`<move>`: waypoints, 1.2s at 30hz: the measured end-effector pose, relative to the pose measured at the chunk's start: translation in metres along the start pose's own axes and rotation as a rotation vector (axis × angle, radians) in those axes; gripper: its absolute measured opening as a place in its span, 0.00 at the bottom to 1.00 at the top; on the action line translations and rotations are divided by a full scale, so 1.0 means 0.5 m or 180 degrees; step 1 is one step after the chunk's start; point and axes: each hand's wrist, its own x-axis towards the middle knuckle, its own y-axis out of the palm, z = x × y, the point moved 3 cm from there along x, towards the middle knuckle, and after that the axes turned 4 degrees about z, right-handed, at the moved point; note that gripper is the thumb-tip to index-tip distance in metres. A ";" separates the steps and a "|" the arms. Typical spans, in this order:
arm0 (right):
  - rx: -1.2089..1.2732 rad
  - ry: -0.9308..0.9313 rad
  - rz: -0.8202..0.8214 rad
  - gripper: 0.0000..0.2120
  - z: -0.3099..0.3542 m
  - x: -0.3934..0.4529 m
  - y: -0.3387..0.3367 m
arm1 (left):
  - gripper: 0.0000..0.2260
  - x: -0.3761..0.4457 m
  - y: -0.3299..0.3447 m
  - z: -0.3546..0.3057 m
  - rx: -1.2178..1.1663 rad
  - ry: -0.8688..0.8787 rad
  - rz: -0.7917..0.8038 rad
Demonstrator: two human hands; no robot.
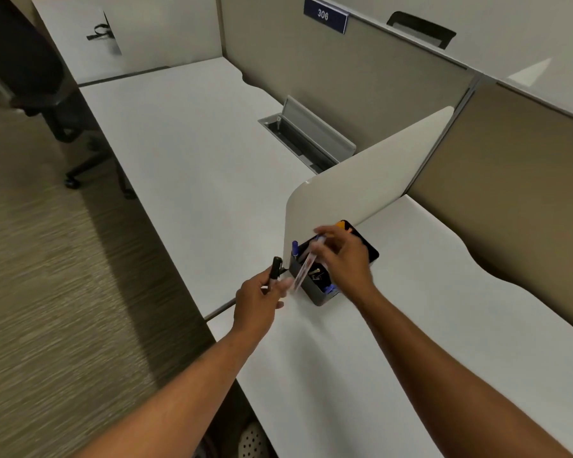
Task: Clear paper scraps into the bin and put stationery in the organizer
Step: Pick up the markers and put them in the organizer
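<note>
White cubicle worktop, carpet beside; right hand pinches clear pen slanting over organizer; left hand grips upright black marker

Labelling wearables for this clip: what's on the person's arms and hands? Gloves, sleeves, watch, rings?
Nothing worn that shows. The left hand and the right hand are bare, no gloves. Both forearms are bare down to the bottom edge of the picture, so no sleeves are in view. No watch, band or ring is visible, though the fingers are motion-blurred, so a thin ring could be missed.
</note>
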 end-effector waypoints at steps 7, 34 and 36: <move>-0.0186 -0.0053 -0.0641 0.08 -0.025 0.085 -0.025 | 0.15 -0.009 -0.034 0.029 0.0139 -0.0174 -0.0168; -0.0398 -0.0262 0.0321 0.14 -0.027 -0.086 0.066 | 0.22 0.027 0.028 0.015 0.1312 0.0689 0.0296; -0.0098 -0.0163 0.0113 0.13 -0.028 -0.060 0.046 | 0.31 0.030 0.020 0.019 0.1277 0.0587 0.0284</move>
